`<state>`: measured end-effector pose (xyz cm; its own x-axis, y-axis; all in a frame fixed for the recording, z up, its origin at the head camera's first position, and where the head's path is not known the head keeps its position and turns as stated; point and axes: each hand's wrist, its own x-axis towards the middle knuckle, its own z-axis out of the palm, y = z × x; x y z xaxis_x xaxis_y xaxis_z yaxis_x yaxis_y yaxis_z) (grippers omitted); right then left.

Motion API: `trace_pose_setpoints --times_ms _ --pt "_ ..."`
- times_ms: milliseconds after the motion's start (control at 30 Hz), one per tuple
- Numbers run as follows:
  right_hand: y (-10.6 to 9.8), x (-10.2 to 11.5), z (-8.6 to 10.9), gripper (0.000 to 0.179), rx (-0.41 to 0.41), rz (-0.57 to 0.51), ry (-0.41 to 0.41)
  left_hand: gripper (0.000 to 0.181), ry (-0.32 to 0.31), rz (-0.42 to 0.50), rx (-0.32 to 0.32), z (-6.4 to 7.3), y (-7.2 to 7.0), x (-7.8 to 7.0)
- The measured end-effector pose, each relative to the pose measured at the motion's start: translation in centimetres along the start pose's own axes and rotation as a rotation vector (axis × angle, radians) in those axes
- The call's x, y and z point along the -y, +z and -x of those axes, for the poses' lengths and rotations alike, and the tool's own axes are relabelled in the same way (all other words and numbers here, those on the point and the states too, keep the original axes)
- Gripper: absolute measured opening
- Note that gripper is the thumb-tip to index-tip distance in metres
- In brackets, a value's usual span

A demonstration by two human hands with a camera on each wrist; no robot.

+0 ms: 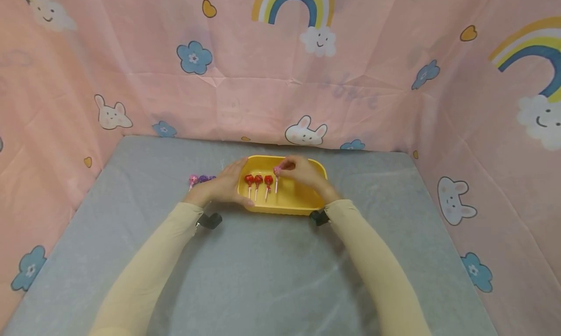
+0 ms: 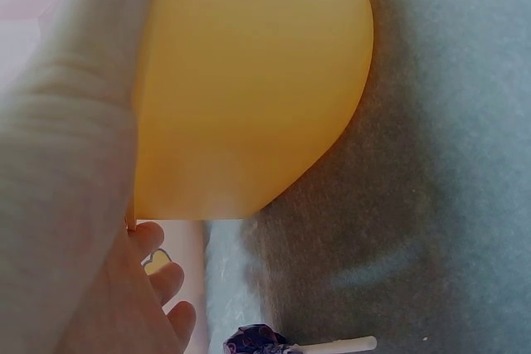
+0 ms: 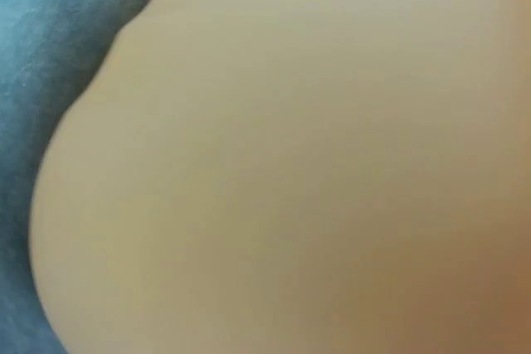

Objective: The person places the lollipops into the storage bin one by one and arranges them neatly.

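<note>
My right hand (image 1: 305,173) pinches a pink lollipop (image 1: 276,171) by its wrapped head, over the inside of a yellow basket (image 1: 289,211). The lollipop's white stick points down toward me. To its left, red lollipops (image 1: 258,179) lie in a row in the basket, sticks toward me. My left hand (image 1: 225,184) rests along the basket's left end, thumb at the front and fingers stretched toward the back corner. In the left wrist view, the fingers (image 2: 168,283) reach past the basket wall (image 2: 249,80). The right wrist view is a close blur of the basket's side (image 3: 274,147).
Left of the basket, a pink-wrapped lollipop (image 1: 194,179) and purple lollipops (image 1: 203,178) lie on the grey cloth (image 1: 263,268), partly behind my left hand. One purple lollipop (image 2: 253,340) shows in the left wrist view. Pink printed curtains (image 1: 245,102) enclose the back and sides.
</note>
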<state>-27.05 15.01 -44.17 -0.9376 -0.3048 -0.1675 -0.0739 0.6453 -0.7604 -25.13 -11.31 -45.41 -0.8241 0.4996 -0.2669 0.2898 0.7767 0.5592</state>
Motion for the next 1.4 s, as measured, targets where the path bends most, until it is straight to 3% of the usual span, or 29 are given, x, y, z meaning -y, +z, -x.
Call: trace_pose_setpoints --times_ms 333,567,1067,1400 --pt "1.0 -1.3 -0.1 0.030 -0.001 -0.041 0.106 0.142 0.012 -0.005 -0.005 0.1 -0.1 -0.2" --pt "1.7 -2.6 -0.6 0.029 -0.012 -0.036 0.053 0.142 0.006 -0.004 -0.004 0.0 0.0 -0.2" --pt "2.8 -2.7 -0.5 0.028 -0.057 -0.005 0.073 0.142 -0.001 -0.005 0.000 0.0 0.1 -0.1" --pt "3.2 -2.8 -0.4 0.029 -0.090 0.073 -0.025 0.141 0.029 -0.008 -0.014 0.0 0.1 0.1"
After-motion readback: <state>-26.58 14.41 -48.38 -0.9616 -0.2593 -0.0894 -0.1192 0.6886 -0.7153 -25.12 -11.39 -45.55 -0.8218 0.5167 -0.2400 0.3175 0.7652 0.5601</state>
